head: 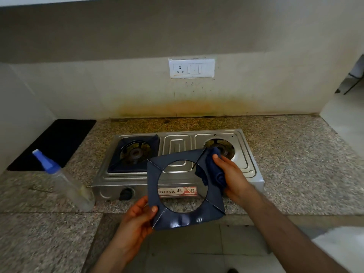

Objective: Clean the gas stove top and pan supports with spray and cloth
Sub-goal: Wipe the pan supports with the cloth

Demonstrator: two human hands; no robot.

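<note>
A steel two-burner gas stove (177, 148) sits on the granite counter. Its left burner carries a dark blue square pan support (134, 153); the right burner (219, 147) is bare. In front of the stove, held up in the air, is a second dark blue square pan support (187, 215) with a round hole. My left hand (137, 215) pinches its lower left corner. My right hand (232, 180) grips a dark blue cloth (211, 170) against the support's upper right edge. A clear spray bottle (65, 182) with a blue nozzle stands left of the stove.
A black mat (53, 144) lies on the granite counter (295, 164) at the far left. A white wall socket (192, 68) is above the stove, and the tiled wall below it is stained. The counter's front edge runs under my hands.
</note>
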